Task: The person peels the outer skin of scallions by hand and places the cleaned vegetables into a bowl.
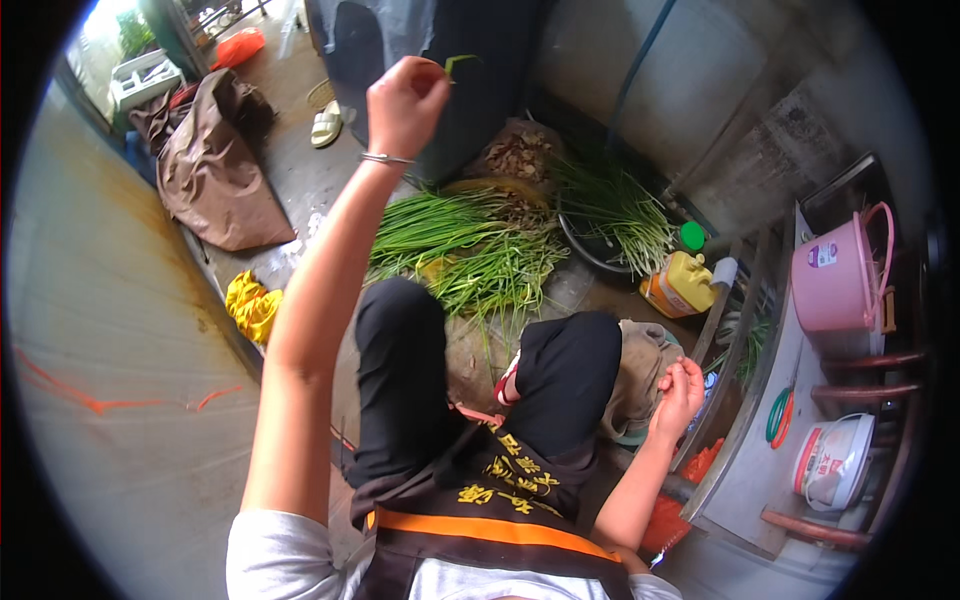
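My left hand (409,101) is raised high in front of a dark bin-like container, its fingers closed on a thin green leaf (460,63) that sticks out past the thumb. Below it, a heap of green onions or chives (457,240) lies on the floor beyond my knees. To its right, more of them, with pale root ends, rest in a dark round basin (592,251). My right hand (681,394) is held low at the right, beside my knee and a grey-brown cloth (637,371), its fingers curled; whether anything small is between them cannot be told.
A yellow jug (679,285) stands by the basin. At the right, a shelf (750,457) bears a pink bucket (832,277), scissors (780,416) and a white tub (834,461). A yellow cloth (253,306) and brown sheeting (221,172) lie at the left, near a slipper (326,125).
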Motion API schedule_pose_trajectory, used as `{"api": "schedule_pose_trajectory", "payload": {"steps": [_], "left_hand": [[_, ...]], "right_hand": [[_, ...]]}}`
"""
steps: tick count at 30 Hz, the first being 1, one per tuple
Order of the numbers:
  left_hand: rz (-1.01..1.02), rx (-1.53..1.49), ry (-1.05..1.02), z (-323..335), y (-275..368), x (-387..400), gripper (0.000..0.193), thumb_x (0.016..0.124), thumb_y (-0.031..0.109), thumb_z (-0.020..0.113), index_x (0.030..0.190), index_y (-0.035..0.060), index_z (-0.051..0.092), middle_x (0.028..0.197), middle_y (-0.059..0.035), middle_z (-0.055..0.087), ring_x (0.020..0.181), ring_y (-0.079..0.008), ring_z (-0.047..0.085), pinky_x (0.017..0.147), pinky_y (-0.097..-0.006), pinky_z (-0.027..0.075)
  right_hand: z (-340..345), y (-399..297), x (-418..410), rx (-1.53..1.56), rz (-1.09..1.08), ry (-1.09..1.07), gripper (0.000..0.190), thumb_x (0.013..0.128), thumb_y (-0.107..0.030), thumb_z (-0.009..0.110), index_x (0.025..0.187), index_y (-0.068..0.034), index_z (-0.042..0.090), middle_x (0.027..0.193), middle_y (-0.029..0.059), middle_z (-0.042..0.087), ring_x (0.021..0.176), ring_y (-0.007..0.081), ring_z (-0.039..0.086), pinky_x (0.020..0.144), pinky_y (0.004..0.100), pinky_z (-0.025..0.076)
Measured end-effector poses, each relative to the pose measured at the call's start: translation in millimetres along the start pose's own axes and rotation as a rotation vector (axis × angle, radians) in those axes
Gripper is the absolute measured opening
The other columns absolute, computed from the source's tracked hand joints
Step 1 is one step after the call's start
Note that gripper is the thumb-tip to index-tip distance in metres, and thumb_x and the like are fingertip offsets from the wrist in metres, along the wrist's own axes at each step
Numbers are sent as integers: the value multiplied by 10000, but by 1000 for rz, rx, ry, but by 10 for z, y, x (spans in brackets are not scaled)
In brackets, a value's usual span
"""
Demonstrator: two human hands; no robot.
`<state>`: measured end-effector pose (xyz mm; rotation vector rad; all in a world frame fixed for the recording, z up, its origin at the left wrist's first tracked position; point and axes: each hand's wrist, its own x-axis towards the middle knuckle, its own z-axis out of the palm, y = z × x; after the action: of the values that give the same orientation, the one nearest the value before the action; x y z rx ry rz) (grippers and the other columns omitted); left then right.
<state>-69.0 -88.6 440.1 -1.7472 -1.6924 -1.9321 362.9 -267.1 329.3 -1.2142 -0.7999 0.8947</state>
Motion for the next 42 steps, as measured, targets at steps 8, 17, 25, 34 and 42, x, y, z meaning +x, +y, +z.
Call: {"api": "schedule_pose_trajectory", "payload": {"steps": [8, 17, 25, 34, 42], "left_hand": [[-206, 561, -1283, 1375, -2137, -2342, 729, 606, 303, 757, 1214, 70, 429, 1222, -173, 420, 1106, -361, 420, 924, -451, 379], [-561, 357, -842, 1625, -3162, -3203, 243, 650, 141, 665, 873, 52, 629, 804, -144, 606, 732, -278, 603, 672, -345, 483], [-1161, -137, -187, 1855, -3062, -3313, 144, 798, 46, 576, 915, -37, 588, 812, -45, 623, 712, -85, 565, 638, -205, 450], [-667, 299, -190, 1745, -2569, -3006, 133, 742, 86, 611, 872, 57, 616, 868, -69, 607, 813, -228, 512, 737, -317, 406], [-581, 94, -398, 2067, -2264, -2818, 214, 678, 178, 685, 866, 97, 621, 825, -33, 609, 769, -213, 531, 718, -329, 349]], "right_hand": [[578, 621, 662, -157, 93, -61, 123, 800, -12, 541, 917, 22, 559, 727, 53, 553, 573, 75, 469, 536, 182, 380], [2074, 2996, 1905, -473, 464, -805, 187, 830, -139, 548, 957, -7, 583, 795, 34, 605, 651, 87, 560, 559, 208, 442], [2993, 4843, 1977, -147, 1035, -294, 158, 837, -176, 538, 862, -22, 513, 646, 50, 563, 466, 117, 516, 386, 236, 433], [2865, 3647, 2023, -170, 753, -558, 266, 880, -272, 512, 812, -18, 556, 577, -24, 435, 427, 34, 335, 397, 184, 280], [2856, 3297, 2112, 10, 792, -492, 229, 861, -234, 544, 774, -22, 556, 563, -17, 452, 406, 32, 321, 382, 184, 276]]}}
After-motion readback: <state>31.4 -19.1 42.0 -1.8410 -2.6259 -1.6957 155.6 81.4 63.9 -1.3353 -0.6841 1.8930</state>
